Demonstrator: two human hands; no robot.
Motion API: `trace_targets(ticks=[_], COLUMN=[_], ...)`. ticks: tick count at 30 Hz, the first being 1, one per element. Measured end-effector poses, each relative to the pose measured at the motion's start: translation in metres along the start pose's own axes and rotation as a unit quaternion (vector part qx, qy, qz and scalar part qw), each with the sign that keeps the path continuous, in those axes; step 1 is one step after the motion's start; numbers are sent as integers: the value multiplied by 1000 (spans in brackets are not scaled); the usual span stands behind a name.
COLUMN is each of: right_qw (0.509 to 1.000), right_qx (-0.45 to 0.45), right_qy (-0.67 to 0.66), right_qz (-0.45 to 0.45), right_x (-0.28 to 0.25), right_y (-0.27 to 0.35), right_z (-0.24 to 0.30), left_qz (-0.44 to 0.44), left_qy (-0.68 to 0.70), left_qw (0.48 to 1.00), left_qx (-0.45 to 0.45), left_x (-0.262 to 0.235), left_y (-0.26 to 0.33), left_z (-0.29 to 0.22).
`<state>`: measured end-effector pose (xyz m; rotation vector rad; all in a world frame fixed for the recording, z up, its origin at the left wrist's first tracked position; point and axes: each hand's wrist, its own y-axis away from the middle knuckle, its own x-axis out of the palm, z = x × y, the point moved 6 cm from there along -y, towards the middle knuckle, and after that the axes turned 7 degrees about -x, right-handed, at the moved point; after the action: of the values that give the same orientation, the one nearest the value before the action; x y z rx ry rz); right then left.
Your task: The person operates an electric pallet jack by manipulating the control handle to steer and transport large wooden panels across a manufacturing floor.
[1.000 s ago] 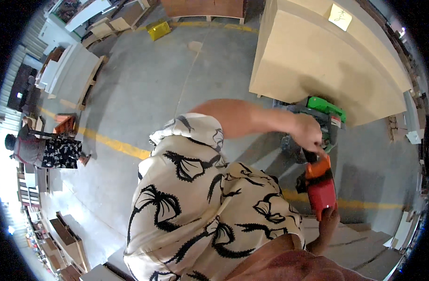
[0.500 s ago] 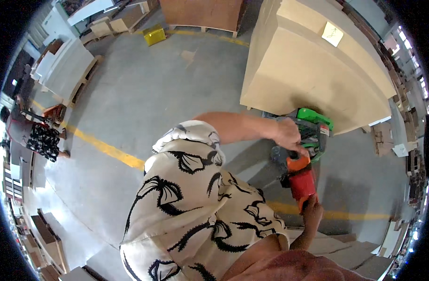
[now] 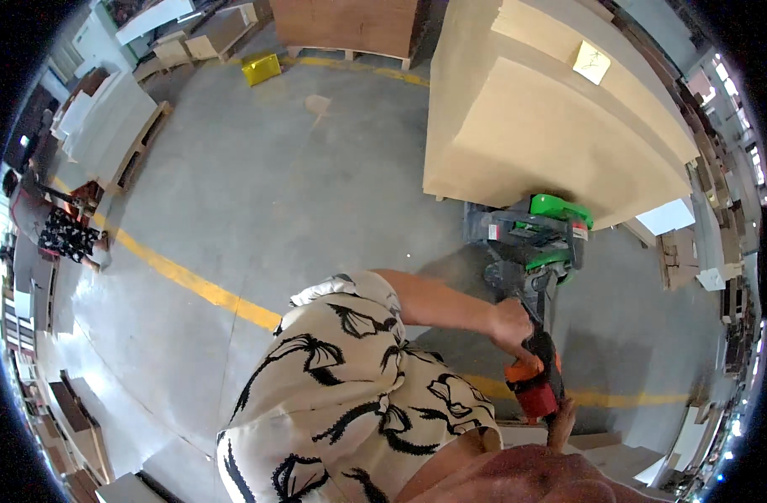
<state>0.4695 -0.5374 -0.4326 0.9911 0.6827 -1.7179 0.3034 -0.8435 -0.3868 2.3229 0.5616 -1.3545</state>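
Observation:
A green and grey pallet truck (image 3: pixel 534 235) stands on the concrete floor with its forks under a tall stack of pale boards (image 3: pixel 551 126). Its black tiller slopes down toward me and ends in an orange and red handle head (image 3: pixel 534 386). My left hand (image 3: pixel 511 329) is closed around the tiller just above that head, the bare forearm reaching out from my palm-patterned shirt (image 3: pixel 350 402). My right hand (image 3: pixel 559 426) comes up from the lower edge, fingers against the red end of the head; most of it is hidden.
A yellow line (image 3: pixel 191 281) crosses the floor. White boards on a pallet (image 3: pixel 115 126) and a yellow box (image 3: pixel 262 67) lie at the upper left, a wooden crate (image 3: pixel 350 25) at the top. Another person (image 3: pixel 61 235) is at the left rim. Cartons (image 3: pixel 681 251) stand right.
The tiller head and both hands sit lower in the view than before. The board stack and truck now look larger and nearer, and the person at the left has shifted along the rim.

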Motion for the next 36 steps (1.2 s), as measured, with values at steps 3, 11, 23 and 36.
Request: trace_targets(ticks=[3,11,23,36], right_qw=[976,944,928,888], right_qx=[152,309,-19,47], right_qy=[-141,-108,-48,39], right_qz=[70,53,368,457], right_x=[10,18,332,519], right_y=[-32,-116,-342,-449], right_z=[-109,-142,188,409], left_qz=[40,90,-105,-396], left_qy=[14,64,460,619], left_qw=[999,989,849,526], left_qx=[21,103,238,-428], left_x=[13,-62,-169,-211], left_y=[-4,-27,-46,303], left_z=[-13,1,151,660])
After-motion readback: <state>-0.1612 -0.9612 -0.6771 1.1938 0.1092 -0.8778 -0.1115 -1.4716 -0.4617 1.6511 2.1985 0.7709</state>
